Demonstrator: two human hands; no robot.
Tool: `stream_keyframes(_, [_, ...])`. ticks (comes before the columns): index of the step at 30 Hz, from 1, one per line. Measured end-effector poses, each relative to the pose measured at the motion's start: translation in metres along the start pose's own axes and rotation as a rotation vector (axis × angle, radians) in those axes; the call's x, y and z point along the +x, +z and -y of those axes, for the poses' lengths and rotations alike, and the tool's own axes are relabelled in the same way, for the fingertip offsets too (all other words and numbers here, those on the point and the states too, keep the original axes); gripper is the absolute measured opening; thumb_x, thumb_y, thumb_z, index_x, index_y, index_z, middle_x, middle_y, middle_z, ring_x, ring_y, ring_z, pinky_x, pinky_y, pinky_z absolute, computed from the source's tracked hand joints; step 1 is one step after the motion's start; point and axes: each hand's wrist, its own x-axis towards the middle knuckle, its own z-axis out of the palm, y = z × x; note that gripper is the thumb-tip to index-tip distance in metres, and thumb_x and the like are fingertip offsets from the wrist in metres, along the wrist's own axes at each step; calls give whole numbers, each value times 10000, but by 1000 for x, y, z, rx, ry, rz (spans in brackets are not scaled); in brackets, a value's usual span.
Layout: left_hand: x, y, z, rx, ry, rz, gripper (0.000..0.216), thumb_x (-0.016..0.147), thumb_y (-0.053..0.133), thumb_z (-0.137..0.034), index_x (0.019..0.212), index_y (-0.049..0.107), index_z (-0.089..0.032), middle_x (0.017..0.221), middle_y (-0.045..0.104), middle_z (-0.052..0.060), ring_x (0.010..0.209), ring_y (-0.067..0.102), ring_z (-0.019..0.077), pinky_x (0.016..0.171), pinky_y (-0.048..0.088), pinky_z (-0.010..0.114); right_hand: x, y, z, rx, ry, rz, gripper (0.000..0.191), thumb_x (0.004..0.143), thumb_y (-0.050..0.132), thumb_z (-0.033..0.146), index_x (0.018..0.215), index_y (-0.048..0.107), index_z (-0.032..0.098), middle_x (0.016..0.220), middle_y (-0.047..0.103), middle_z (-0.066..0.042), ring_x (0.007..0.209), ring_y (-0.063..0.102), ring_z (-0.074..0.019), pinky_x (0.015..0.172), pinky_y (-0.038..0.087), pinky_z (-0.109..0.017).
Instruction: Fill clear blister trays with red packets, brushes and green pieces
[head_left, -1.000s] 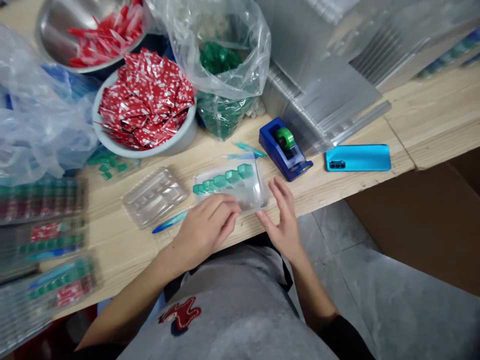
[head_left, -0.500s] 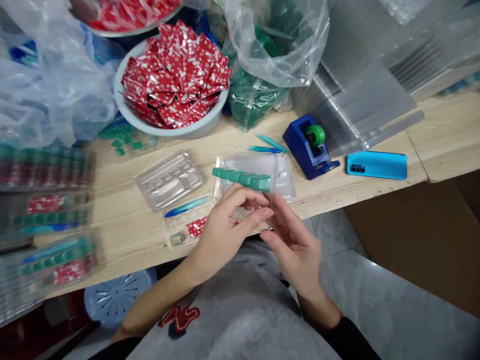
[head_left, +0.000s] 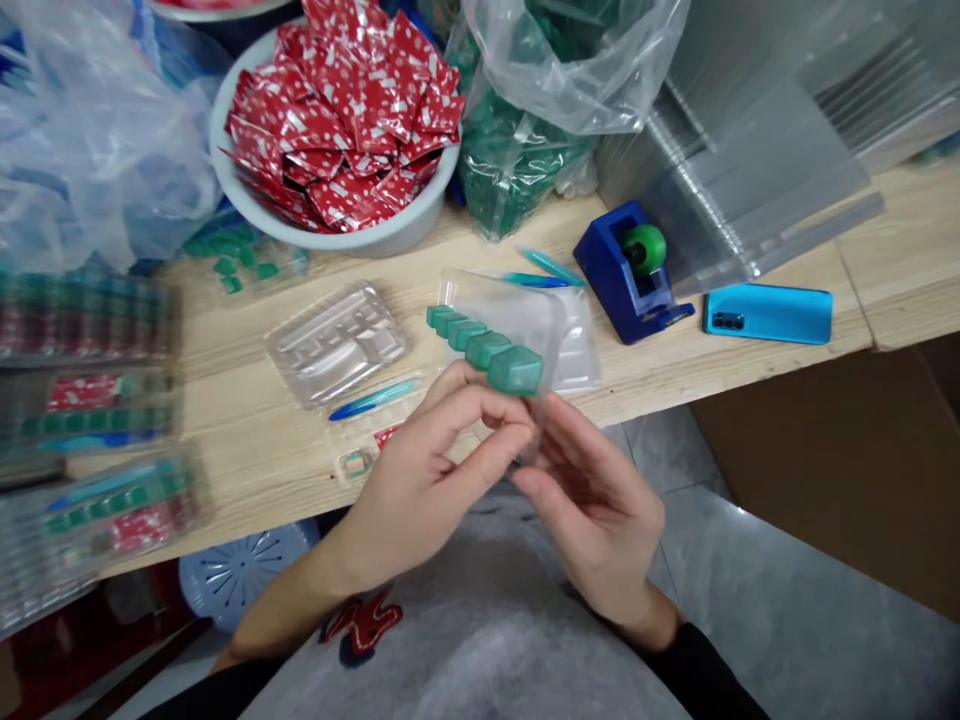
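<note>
A clear plastic tray is held up off the table, tilted, with a row of several green square pieces along its upper side. My left hand pinches the tray's near part between thumb and fingers. On the right edge, my right hand grips the same tray with curled fingers, its thumb close to the left fingertips. Both hands partly hide the tray's lower end. Behind my left hand lies a filled tray with a blue pen, a small striped block and a mostly covered red packet.
A bare clear tray lies left of centre. Behind stand a bowl of red packets and a bag of green pieces. A blue tape dispenser and blue phone are at right; filled trays are stacked left.
The held tray has tipped, so its green pieces face me more and look larger. My right hand has shifted slightly right and down. The whole view has moved a little.
</note>
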Motion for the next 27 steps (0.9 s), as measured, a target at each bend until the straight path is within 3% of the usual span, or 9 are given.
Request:
stream_keyframes(4, [3, 11, 6, 80, 105, -131, 124, 886, 532, -142, 787, 545, -215, 795, 545, -13, 789, 573, 128, 726, 506, 264, 9, 1, -10, -124, -1, -171, 451, 918, 580, 122, 1315, 544, 332, 1203, 701, 1, 1075, 700, -148, 891, 635, -308])
stream_keyframes(7, [-2, 5, 9, 39, 119, -204, 136, 911, 530, -194, 781, 545, -231, 777, 546, -15, 759, 564, 137, 730, 512, 300, 23, -10, -23, -268, -25, -274, 339, 943, 511, 141, 1247, 548, 286, 1140, 704, -30, 963, 730, -158, 839, 647, -360])
stream_keyframes(12, [-23, -36, 10, -207, 48, -439, 259, 868, 629, -509, 751, 579, -284, 754, 596, -11, 800, 609, 190, 743, 566, 392, 52, -45, -48, -812, -106, -335, 348, 907, 483, 149, 1231, 590, 220, 998, 670, -58, 836, 673, -148, 781, 597, -356])
stream_keyframes(15, [-39, -66, 22, -337, -35, -569, 398, 745, 718, -593, 640, 517, -267, 730, 624, -13, 727, 623, 190, 622, 587, 374, 62, -61, -55, -1088, -153, -327, 402, 881, 495, 153, 1263, 613, 196, 974, 626, -85, 860, 624, -183, 766, 561, -384])
stream_keyframes(20, [-79, -97, 62, -532, -170, -621, 439, 674, 778, -551, 601, 488, -231, 801, 671, -12, 692, 616, 154, 499, 552, 286, 49, -42, -41, -1084, -479, -398, 424, 870, 587, 133, 1275, 639, 248, 1093, 614, -118, 977, 619, -259, 712, 538, -378])
stream_keyframes(21, [-88, -98, 71, -569, -209, -605, 438, 688, 769, -543, 605, 481, -225, 801, 674, -3, 701, 625, 157, 494, 547, 281, 41, -30, -37, -1012, -511, -332, 410, 872, 583, 104, 1245, 654, 258, 1043, 639, -96, 953, 631, -236, 727, 540, -357])
stream_keyframes(23, [-102, -96, 90, -636, -298, -555, 455, 710, 740, -556, 610, 456, -215, 781, 677, 21, 700, 642, 175, 483, 541, 288, 23, -3, -32, -877, -365, 50, 411, 888, 575, 95, 1256, 621, 272, 969, 676, -51, 890, 654, -183, 772, 553, -326])
stream_keyframes(25, [-110, -90, 109, -679, -382, -498, 473, 720, 701, -588, 619, 434, -211, 780, 685, 50, 691, 658, 200, 479, 545, 315, 7, 24, -36, -782, -178, 373, 434, 925, 547, 147, 1340, 531, 271, 1054, 686, -56, 895, 669, -169, 794, 574, -327])
stream_keyframes(27, [-114, -84, 126, -693, -443, -461, 462, 734, 659, -612, 647, 441, -214, 794, 695, 78, 690, 672, 219, 492, 560, 346, -3, 44, -49, -727, -39, 450, 465, 955, 510, 198, 1410, 446, 272, 1184, 651, -89, 923, 675, -169, 769, 592, -328])
